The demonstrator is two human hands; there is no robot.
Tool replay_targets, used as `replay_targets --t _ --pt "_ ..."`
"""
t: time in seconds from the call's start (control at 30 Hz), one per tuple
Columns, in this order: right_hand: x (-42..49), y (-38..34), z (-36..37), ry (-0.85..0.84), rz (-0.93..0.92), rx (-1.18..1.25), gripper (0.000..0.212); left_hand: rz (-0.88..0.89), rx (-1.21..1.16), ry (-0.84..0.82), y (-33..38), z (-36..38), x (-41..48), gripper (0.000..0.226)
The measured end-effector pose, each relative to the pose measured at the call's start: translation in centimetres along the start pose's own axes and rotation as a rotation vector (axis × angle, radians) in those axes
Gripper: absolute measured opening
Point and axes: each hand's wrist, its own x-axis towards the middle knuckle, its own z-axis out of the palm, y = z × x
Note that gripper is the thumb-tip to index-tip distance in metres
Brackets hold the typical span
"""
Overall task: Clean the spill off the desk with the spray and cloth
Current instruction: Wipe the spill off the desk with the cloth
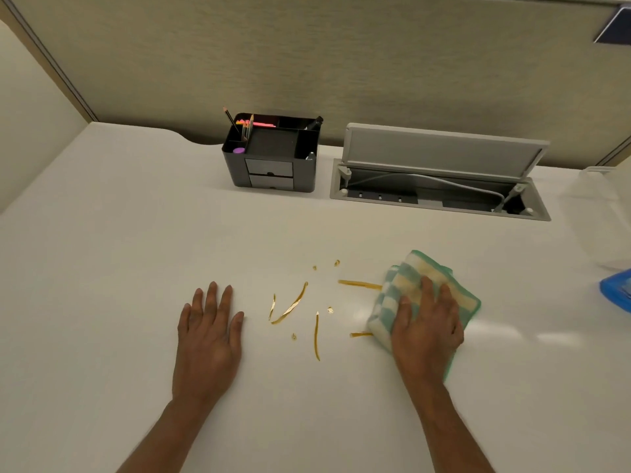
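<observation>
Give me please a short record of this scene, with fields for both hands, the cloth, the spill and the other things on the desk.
left hand: rests flat on the desk, left of the spill
right hand: presses flat on the cloth
cloth: folded, green and yellow checks, touching the spill's right streaks
spill: amber streaks and drops between the hands
other things: black organizer, open cable hatch, at the back

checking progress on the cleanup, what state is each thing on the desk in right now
spill: amber streaks and drops, not yet wiped
cloth: folded, flat on desk at the spill's right edge
left hand: flat on desk, fingers straight
right hand: pressing on cloth
cable hatch lid: propped open
organizer drawers: shut
</observation>
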Motion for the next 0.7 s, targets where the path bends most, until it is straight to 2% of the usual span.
replay_targets --t 0.13,0.5,0.7 --pt "-0.2 -0.7 1.1 -0.067 0.024 -0.164 0.071 0.002 0.0 -0.004 -0.1 0.0 0.1 0.061" --pt "1.6 -8.0 5.6 -0.265 -0.219 -0.147 0.075 0.031 0.017 0.009 -0.4 0.5 0.3 0.059" --pt "-3.1 -13.9 7.0 -0.369 -0.411 -0.063 0.079 0.055 0.035 0.056 -0.4 0.7 0.3 0.056"
